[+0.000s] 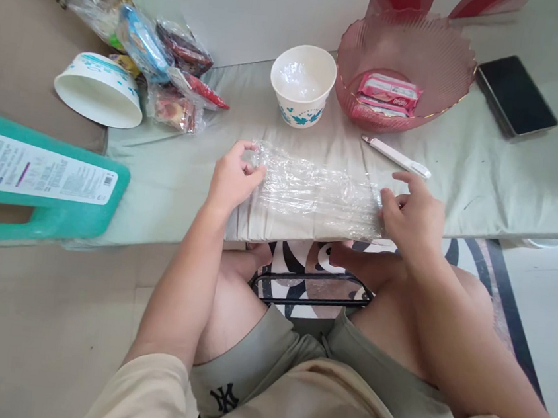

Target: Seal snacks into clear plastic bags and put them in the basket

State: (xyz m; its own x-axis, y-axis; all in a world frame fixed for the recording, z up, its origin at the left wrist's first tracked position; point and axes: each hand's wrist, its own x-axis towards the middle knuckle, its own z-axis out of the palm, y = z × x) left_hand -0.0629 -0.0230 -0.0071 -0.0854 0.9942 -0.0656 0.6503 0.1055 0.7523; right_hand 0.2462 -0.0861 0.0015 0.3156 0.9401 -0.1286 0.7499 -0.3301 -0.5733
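A wrinkled sheet of clear plastic film (315,189) lies spread between my two hands near the front edge of the cloth-covered surface. At its left end, my left hand (235,174) has its fingers curled onto the film's edge. My right hand (413,213) pinches the opposite end, with the index finger raised off it. Just beyond the film stands a white paper cup (301,88) with blue leaf print, holding crumpled clear plastic. A white box cutter (397,156) lies close to my right hand.
A pink ribbed bowl (405,56) holds pink wrapped snacks (389,94). To its right is a black phone (517,96). At left are a tipped paper cup (99,90), several packaged snacks (147,42), a green container (75,197) and a cardboard box (12,41).
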